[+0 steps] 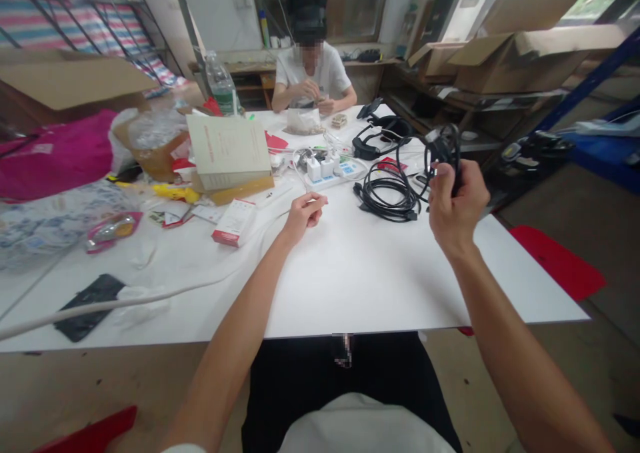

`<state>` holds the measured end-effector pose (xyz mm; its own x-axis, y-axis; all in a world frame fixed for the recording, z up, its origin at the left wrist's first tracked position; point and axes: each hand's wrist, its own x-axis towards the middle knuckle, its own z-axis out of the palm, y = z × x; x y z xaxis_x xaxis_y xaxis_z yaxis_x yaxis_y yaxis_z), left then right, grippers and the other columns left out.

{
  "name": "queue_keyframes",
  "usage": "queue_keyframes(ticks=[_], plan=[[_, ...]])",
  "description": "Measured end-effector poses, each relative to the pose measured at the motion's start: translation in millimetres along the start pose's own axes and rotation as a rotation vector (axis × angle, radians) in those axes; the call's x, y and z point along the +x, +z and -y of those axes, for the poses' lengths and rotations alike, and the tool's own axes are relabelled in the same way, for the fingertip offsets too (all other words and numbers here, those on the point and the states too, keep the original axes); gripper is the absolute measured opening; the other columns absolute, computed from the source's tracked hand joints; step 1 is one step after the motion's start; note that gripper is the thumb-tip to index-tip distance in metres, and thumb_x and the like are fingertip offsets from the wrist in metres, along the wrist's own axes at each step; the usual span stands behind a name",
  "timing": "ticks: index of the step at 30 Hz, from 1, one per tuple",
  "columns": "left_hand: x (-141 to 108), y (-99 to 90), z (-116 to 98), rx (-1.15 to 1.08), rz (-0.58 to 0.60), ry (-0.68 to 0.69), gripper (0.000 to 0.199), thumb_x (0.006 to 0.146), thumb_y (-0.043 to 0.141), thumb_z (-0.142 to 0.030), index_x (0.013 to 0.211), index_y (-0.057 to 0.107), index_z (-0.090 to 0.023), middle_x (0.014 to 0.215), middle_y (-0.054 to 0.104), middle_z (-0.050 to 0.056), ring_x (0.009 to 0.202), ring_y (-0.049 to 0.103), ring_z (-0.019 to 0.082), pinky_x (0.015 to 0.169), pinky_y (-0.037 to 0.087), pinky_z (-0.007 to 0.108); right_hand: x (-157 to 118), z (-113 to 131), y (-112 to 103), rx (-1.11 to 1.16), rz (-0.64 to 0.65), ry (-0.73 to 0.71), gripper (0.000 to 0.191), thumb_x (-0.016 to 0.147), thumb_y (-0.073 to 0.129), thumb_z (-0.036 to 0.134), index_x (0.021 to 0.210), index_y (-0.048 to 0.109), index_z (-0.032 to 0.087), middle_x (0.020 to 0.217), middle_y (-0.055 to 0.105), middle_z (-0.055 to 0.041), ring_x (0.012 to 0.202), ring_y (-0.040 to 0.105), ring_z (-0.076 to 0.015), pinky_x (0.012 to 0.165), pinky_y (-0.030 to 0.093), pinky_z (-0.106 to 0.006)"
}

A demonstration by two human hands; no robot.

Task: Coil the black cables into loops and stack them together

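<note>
We had our right hand (459, 203) closed around a black cable bundle (444, 148), raised above the right side of the counter (320, 286). Our left hand (305, 214) hovered or rested by the middle of the counter, fingers curled and thumb near the index finger; we could not tell whether anything sat between them. Just beyond and between our hands lay a black cable coil (389, 193), near a power strip (345, 172) with white adapters (320, 168) plugged in; we could not tell whether bundle and coil were joined.

To our left stood a small red-and-white box (234, 223), its contents hidden. Farther back, a brown container (155, 150) held crumpled clear plastic (157, 128), and a plastic bottle (220, 83) with a green label stood behind a pale folder (230, 150). A pink bag (60, 146) bulged at the far left, in front of a carton (65, 80) with a raised flap. Across the counter, a plastic bag (303, 121) lay before a co-worker (311, 73); its contents were too blurred to name. At back right, a cardboard box (520, 60) stood with flaps open, its inside hidden from us.
</note>
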<state>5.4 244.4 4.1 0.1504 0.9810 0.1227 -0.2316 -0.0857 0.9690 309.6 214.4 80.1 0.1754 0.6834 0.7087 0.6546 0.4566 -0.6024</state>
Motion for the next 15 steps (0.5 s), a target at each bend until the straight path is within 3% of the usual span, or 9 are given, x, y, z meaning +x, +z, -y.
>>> queue_keyframes(ticks=[2, 4, 8, 11, 15], plan=[[-7, 6.9, -7, 0.053, 0.113, -0.007, 0.04, 0.085, 0.084, -0.054, 0.093, 0.073, -0.017, 0.055, 0.055, -0.005, 0.043, 0.037, 0.006, 0.043, 0.021, 0.022, -12, 18, -3, -0.098, -0.066, -0.059, 0.055, 0.106, 0.044, 0.071, 0.106, 0.064, 0.019, 0.079, 0.065, -0.0072, 0.065, 0.056, -0.0182, 0.064, 0.04, -0.033], [-16, 16.5, -13, 0.073, 0.193, -0.017, 0.044, 0.088, 0.081, -0.058, 0.099, 0.074, -0.016, 0.062, 0.062, -0.002, 0.046, 0.045, 0.007, 0.044, 0.028, 0.022, -24, 30, -4, -0.158, -0.045, -0.133, 0.055, 0.106, 0.045, 0.071, 0.103, 0.065, 0.019, 0.077, 0.065, -0.007, 0.064, 0.057, -0.0181, 0.063, 0.04, -0.032], [-37, 35.7, -12, 0.129, 0.236, -0.051, 0.051, 0.09, 0.078, -0.063, 0.111, 0.074, -0.017, 0.081, 0.073, 0.005, 0.064, 0.063, 0.012, 0.052, 0.042, 0.023, -31, 32, -2, -0.198, 0.002, -0.198, 0.055, 0.108, 0.043, 0.067, 0.109, 0.067, 0.018, 0.079, 0.068, -0.0085, 0.064, 0.06, -0.0192, 0.063, 0.04, -0.031], [-49, 41.0, -2, 0.215, 0.201, -0.051, 0.052, 0.087, 0.08, -0.064, 0.102, 0.073, -0.015, 0.082, 0.073, 0.006, 0.067, 0.064, 0.013, 0.053, 0.045, 0.023, -9, 19, 0, -0.267, 0.015, -0.163, 0.057, 0.109, 0.038, 0.067, 0.112, 0.066, 0.017, 0.083, 0.07, -0.0126, 0.07, 0.065, -0.0242, 0.066, 0.042, -0.033], [-50, 36.5, 8, 0.205, 0.105, -0.06, 0.051, 0.085, 0.081, -0.063, 0.1, 0.072, -0.015, 0.079, 0.07, 0.003, 0.064, 0.061, 0.012, 0.053, 0.046, 0.023, 42, 1, -1, -0.334, 0.136, -0.066, 0.051, 0.112, 0.036, 0.06, 0.117, 0.063, 0.016, 0.083, 0.074, -0.0131, 0.071, 0.067, -0.0257, 0.072, 0.044, -0.034]])
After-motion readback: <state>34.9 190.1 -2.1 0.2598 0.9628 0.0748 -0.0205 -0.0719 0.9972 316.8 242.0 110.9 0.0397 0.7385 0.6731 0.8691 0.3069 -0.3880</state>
